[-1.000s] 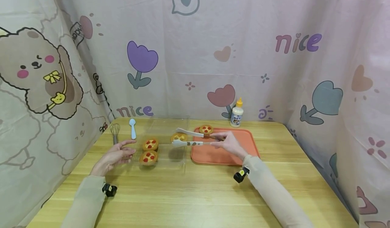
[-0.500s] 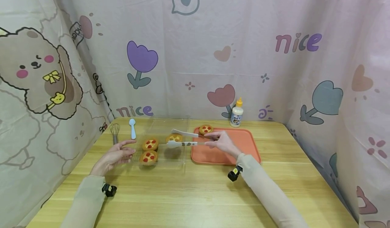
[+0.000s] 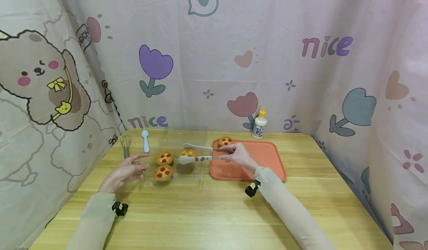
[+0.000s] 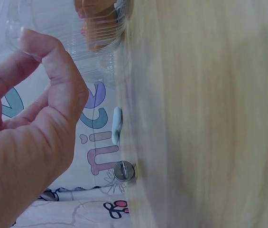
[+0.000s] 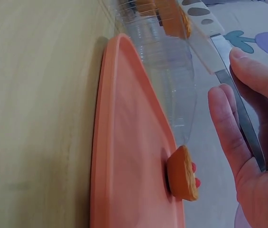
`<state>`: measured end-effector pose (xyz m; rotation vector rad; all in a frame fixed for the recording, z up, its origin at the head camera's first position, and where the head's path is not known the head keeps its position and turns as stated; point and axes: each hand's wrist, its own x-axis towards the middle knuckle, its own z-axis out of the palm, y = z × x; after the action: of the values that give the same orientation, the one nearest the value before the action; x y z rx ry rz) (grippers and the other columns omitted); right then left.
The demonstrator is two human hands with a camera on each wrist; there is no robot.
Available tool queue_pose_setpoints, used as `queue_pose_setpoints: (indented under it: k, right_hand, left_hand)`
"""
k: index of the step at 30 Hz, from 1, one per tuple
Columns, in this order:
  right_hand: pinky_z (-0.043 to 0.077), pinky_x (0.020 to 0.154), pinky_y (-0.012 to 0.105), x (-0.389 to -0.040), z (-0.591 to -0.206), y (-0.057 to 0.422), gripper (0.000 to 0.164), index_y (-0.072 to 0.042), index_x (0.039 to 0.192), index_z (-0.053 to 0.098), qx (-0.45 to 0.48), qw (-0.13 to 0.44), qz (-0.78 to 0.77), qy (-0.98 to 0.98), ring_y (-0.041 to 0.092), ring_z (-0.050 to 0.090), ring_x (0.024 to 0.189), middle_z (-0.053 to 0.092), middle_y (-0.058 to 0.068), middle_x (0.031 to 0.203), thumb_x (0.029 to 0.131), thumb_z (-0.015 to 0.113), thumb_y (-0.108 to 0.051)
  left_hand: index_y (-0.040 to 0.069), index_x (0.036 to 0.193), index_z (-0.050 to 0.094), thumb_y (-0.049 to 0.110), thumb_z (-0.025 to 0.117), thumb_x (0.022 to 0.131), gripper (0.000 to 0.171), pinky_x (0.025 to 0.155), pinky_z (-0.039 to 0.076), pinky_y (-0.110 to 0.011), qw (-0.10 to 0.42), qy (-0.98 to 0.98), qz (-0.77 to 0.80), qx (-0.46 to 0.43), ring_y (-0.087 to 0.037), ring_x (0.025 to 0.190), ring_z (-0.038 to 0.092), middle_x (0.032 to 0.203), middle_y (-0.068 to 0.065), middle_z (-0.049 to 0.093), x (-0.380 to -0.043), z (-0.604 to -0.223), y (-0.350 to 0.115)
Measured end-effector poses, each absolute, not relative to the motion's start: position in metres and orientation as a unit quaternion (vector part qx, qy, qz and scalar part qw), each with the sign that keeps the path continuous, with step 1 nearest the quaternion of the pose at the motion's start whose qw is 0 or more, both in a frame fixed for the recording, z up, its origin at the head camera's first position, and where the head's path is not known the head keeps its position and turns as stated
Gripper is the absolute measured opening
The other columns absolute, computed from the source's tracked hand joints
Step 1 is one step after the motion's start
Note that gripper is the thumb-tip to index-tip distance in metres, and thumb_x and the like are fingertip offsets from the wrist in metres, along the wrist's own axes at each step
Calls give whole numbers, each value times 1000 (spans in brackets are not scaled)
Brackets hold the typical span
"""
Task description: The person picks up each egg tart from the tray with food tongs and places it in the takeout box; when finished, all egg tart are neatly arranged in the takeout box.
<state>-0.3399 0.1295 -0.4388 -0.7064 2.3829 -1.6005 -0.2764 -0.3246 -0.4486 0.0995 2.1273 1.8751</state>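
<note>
My right hand (image 3: 236, 155) grips a pair of tongs (image 3: 200, 158) with white, spotted tips. Between those tips is a toy tart (image 3: 188, 152) with a yellow top, over the right part of a clear plastic container (image 3: 190, 179). Two more tarts, one behind (image 3: 165, 158) and one in front (image 3: 163, 172), both dotted red, sit in its left part. At the container's left side, my left hand (image 3: 125, 172) pinches the rim between thumb and finger, as the left wrist view shows. Another red-dotted tart (image 5: 183, 175) stands on the orange tray (image 3: 254, 168).
The container's transparent lid (image 3: 184, 136) lies folded back behind it. Farther left are a whisk (image 3: 126, 146) and a light blue spoon (image 3: 145, 141). A white bottle with a yellow cap (image 3: 259, 124) stands behind the tray, near the patterned curtain (image 3: 214, 57).
My right hand has moved left with the tongs, carrying the yellow-topped tart farther in over the container. The left hand and the other tarts have stayed put.
</note>
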Motion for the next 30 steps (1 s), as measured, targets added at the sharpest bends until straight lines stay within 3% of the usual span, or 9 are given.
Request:
queue_pose_setpoints:
  k: [6,12,17,21,26,30]
  right_hand:
    - [56,81,50,-341,-438,123,40,-18,122,71,-234,98,-537,804,12,66,84,72,5,117,83,80,-24]
    - [55,73,47,-343,-437,119,40,-14,123,70,-251,99,-528,805,11,64,79,74,-1,110,85,78,-20]
    - [57,73,43,-346,-435,114,38,-16,121,72,-253,95,-510,816,24,70,86,72,7,116,84,79,-20]
    - [58,76,49,-348,-433,108,37,-13,120,72,-257,90,-496,825,38,69,88,71,16,115,85,78,-20]
    - [57,76,54,-351,-432,103,33,-12,117,73,-259,89,-493,825,42,68,83,73,16,98,85,78,-17]
    - [56,77,56,-352,-429,102,37,-9,120,71,-256,100,-501,820,45,67,85,72,17,98,84,78,-15]
  left_hand:
    - [2,154,17,11,59,98,71,66,55,-26,151,739,655,40,-8,73,58,97,-5,62,-278,-448,-324]
    - [3,154,18,11,59,98,71,66,56,-25,149,740,655,38,-8,73,59,97,-4,63,-278,-448,-324]
    - [2,154,17,12,60,98,72,66,56,-26,149,740,655,41,-7,73,59,97,-3,63,-276,-448,-324]
    - [2,154,17,12,60,98,72,66,56,-26,151,738,657,42,-7,73,58,97,-3,63,-276,-447,-324]
    - [3,154,19,12,61,97,72,67,56,-27,151,740,654,33,-8,73,59,99,-4,63,-276,-448,-323]
    - [3,154,18,12,61,97,72,67,56,-27,148,741,654,29,-8,73,59,99,-5,63,-276,-448,-323]
